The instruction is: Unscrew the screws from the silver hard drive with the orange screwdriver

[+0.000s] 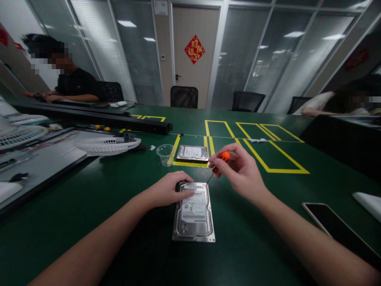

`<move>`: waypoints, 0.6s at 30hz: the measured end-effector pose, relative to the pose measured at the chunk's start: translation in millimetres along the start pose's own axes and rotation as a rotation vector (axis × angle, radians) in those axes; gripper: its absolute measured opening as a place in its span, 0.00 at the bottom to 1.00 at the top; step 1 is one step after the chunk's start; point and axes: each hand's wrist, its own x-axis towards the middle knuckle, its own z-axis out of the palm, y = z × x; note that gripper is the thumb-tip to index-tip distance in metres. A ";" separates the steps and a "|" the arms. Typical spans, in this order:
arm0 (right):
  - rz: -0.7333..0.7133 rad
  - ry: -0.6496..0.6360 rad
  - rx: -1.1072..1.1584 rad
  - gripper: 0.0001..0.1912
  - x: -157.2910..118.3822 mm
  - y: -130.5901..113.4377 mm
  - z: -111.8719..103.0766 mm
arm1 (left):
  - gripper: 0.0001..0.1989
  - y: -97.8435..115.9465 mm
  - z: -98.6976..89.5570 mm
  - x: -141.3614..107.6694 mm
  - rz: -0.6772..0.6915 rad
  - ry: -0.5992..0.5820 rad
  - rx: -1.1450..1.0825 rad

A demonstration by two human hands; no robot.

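A silver hard drive (193, 216) with a white label lies flat on the green table in front of me. My left hand (174, 188) grips its far left corner, thumb on the label and fingers over the far edge. In my right hand (238, 169) is a screwdriver (224, 156) with an orange and black handle, held in closed fingers. Its thin shaft slants down to the far right corner of the drive, where the tip appears to meet the casing. Beyond, a second hard drive (193, 152) rests inside a yellow tape outline.
Left of the second drive stands a clear plastic cup (165, 155). White fan grilles (107, 145) and a long black bar (143, 124) occupy the left side. A phone (342, 230) lies at right. People sit at both far sides.
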 end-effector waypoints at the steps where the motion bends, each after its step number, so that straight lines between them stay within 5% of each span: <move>1: -0.005 0.004 -0.004 0.12 0.0 0.2 -0.1 | 0.15 0.3 0.2 0.2 0.000 0.002 0.000; 18: 0.019 0.006 -0.025 0.14 0.4 4.3 -2.3 | 0.15 0.0 0.0 -0.4 -0.005 0.004 0.010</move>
